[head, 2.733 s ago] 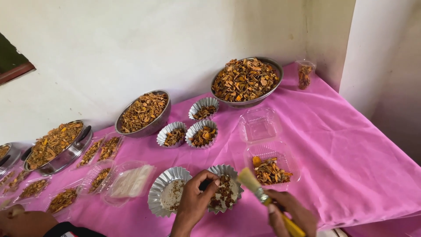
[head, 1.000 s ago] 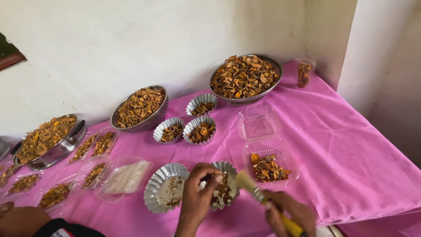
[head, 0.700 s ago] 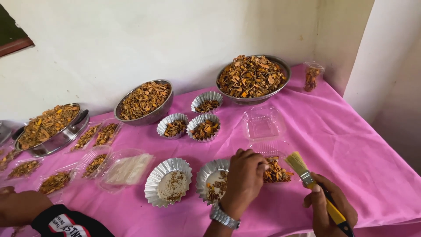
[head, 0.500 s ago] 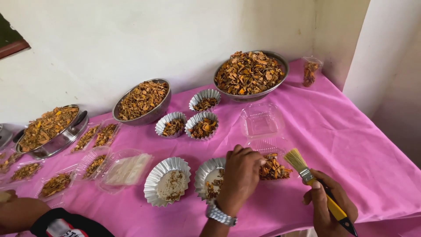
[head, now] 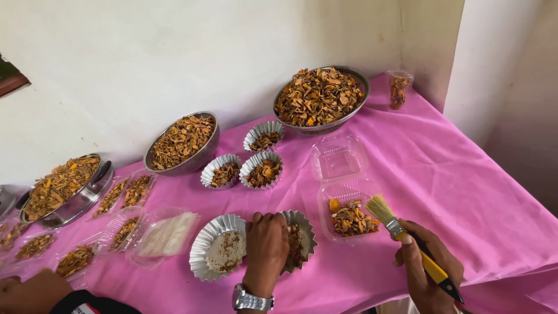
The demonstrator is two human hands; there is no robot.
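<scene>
Low centre of frame: left hand (head: 266, 247) clenched on the fluted foil cup (head: 297, 239), right hand (head: 427, 268) grasping the yellow-handled brush (head: 401, 232) bottom right; best steadied level, swept gently toward the clear tray (head: 347, 216)

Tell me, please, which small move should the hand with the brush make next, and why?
Probably bring the brush left, down to the fluted foil cup that the left hand is steadying. The right hand holds the brush with its bristles up over the clear plastic container of dried pieces, not touching anything, while the left hand already rests on that cup, which holds dark crumbs.
</scene>
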